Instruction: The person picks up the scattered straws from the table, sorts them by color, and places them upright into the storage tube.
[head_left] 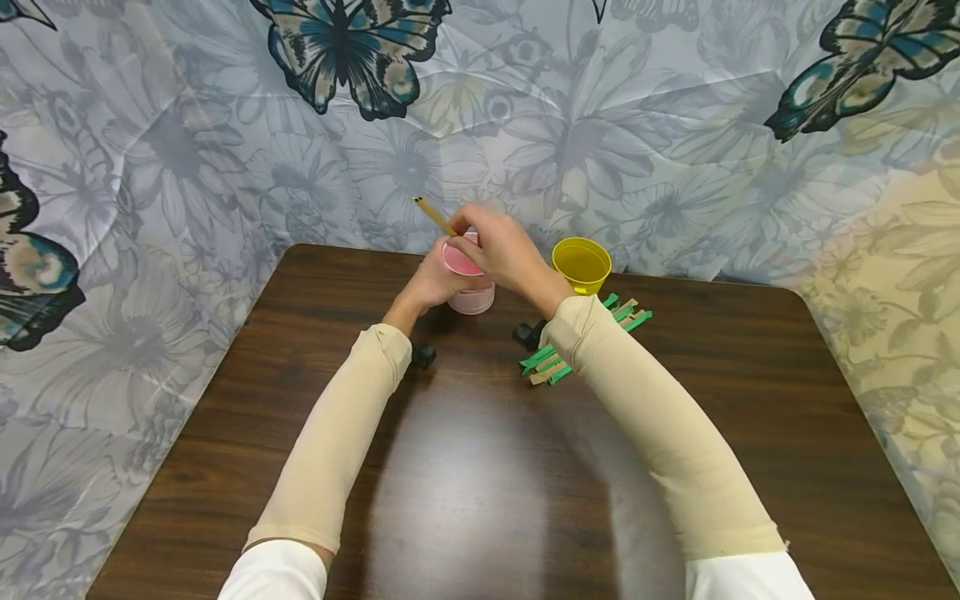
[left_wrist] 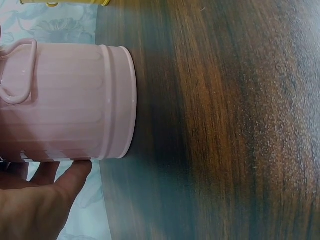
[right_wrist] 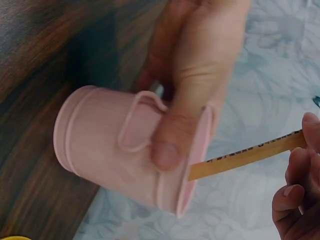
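Note:
At the far edge of the table, my left hand (head_left: 433,282) grips a small pink bucket (head_left: 472,302). Its thumb presses the outside near the rim in the right wrist view, beside a looped side handle (right_wrist: 131,125). My right hand (head_left: 512,250) pinches a thin tan strip (right_wrist: 250,153) with dark printing along one edge. The strip's lower end sits inside the mouth of the pink bucket (right_wrist: 107,137). In the left wrist view, the bucket's base (left_wrist: 120,102) is close to the tabletop; whether it touches, I cannot tell.
A yellow bucket (head_left: 582,260) stands to the right at the table's back edge. Several green and tan strips (head_left: 551,365) lie in a bunch under and beside my right forearm. Behind the dark wooden table (head_left: 480,500) hangs a butterfly-patterned cloth (head_left: 420,167).

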